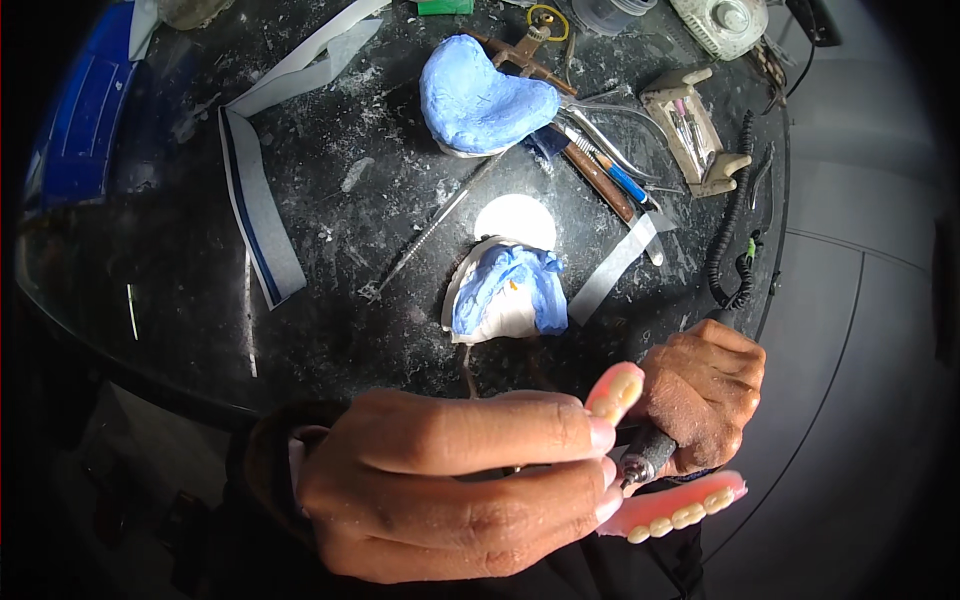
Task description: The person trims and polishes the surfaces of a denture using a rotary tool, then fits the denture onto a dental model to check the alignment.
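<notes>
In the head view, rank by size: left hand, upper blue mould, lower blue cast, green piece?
Left hand
Upper blue mould and lower blue cast: too alike to rank
Green piece, cut off above

Between the folded paper strip (262, 210) and the slanting metal tool (436, 224), the surface (335, 240) leaves a broad lane running away from the left hand (450, 490). Straight ahead, the blue-and-white dental cast (548, 295) obstructs, with the blue-topped cast (485, 100) behind it. Rightward, a short paper strip (612, 270), brown-handled tool (598, 180) and coiled cord (733, 205) crowd the way. The denture (665, 510) and handpiece (652, 455) fill the narrow gap between the hands.
</notes>
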Motion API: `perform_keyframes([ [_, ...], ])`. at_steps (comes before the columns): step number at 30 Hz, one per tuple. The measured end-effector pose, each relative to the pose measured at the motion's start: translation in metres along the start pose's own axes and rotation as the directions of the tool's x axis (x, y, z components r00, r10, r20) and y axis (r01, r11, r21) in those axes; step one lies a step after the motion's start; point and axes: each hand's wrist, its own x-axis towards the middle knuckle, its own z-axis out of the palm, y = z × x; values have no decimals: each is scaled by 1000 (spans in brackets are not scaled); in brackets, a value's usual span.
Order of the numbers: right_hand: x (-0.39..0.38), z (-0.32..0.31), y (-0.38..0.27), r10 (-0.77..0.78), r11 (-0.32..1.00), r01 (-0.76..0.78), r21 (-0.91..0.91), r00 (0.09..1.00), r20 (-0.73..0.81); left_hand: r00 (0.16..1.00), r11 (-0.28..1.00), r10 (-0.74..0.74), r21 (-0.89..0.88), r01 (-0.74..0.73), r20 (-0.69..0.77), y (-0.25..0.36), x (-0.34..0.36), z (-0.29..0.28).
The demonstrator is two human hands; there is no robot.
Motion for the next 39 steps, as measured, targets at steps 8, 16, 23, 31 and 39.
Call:
perform_keyframes([
  [8, 3, 1, -1, 36, 996, -47, 76, 991, 132, 989, 995, -13, -93, 26, 147, -6, 1, -12],
  [16, 1, 2, -1, 71, 990, -78, 117, 995, 70, 995, 992, -16, -124, 28, 97, -6, -1, -5],
  [23, 4, 21, 3, 27, 981, -14, 192, 997, -68, 1000, 993, -30, -111, 30, 0, -8, -4, 1],
  [31, 4, 21, 1, 44, 981, -25, 191, 994, -96, 996, 966, -94, -241, 90, -7, -3, -16, 2],
  [39, 1, 25, 2, 45, 981, -22, 192, 992, -116, 997, 961, -71, -268, 62, -24, -6, -14, 4],
])
